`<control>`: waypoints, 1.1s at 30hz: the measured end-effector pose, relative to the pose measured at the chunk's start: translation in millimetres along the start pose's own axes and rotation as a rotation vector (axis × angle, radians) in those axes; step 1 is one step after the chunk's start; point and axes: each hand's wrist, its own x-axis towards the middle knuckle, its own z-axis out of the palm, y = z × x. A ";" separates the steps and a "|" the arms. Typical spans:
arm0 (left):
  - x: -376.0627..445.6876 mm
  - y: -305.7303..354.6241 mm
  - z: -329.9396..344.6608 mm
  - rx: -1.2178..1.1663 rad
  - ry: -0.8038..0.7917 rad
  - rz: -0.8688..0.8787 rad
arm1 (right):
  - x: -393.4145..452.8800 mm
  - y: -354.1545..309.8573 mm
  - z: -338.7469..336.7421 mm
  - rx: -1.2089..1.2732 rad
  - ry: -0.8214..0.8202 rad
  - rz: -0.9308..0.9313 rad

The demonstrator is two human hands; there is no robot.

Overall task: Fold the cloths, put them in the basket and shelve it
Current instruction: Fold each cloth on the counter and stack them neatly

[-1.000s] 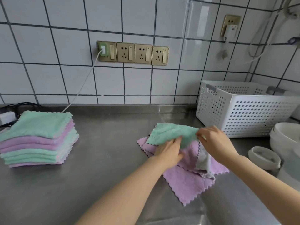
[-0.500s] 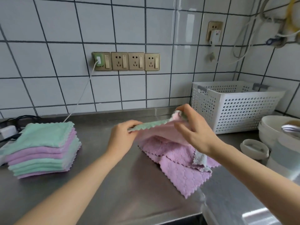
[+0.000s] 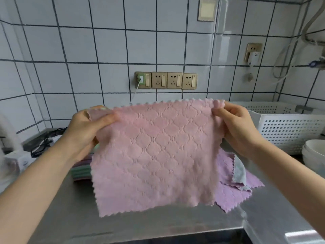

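A pink cloth point(image 3: 154, 155) with a zigzag edge hangs spread out in the air above the steel counter point(image 3: 158, 224). My left hand point(image 3: 88, 127) pinches its top left corner and my right hand point(image 3: 235, 125) pinches its top right corner. Behind it, loose purple and grey cloths point(image 3: 235, 180) lie on the counter. The stack of folded cloths point(image 3: 81, 170) is mostly hidden behind the pink cloth and my left arm. A white perforated basket point(image 3: 288, 127) stands at the back right.
White bowls point(image 3: 314, 155) sit at the right edge beside the basket. Black cables and a white box point(image 3: 42, 145) lie at the far left. Wall sockets point(image 3: 165, 80) with a plugged-in charger are on the tiled wall. The counter's front edge drops off below.
Both hands lifted the cloth off the pile, raised it and spread it open, pink side facing me. The view tilted upward.
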 end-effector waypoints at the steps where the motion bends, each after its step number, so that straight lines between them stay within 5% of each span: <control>1: -1.8 -1.3 -4.4 0.027 0.014 -0.016 | 0.8 3.0 3.5 -0.009 0.003 0.021; 11: -5.8 -117.4 -36.0 0.631 0.036 -0.603 | -16.5 113.1 2.0 -0.690 -0.161 0.352; 16: 12.3 -147.8 -14.7 0.695 0.167 -0.587 | 5.6 146.7 8.7 -0.389 -0.037 0.615; 19: 27.9 -158.1 -6.1 0.719 0.231 -0.504 | 21.0 155.6 18.6 -0.234 0.090 0.620; 23: 4.6 -169.8 11.9 1.102 -0.122 -0.398 | 2.0 167.2 26.8 -0.626 -0.008 0.403; 29: -90.4 -164.8 15.1 1.032 -0.657 -0.204 | -97.6 154.0 31.8 -0.928 -0.584 -0.147; 33: -127.6 -155.5 6.8 1.135 -0.806 -0.164 | -128.4 140.2 29.0 -0.946 -0.729 -0.131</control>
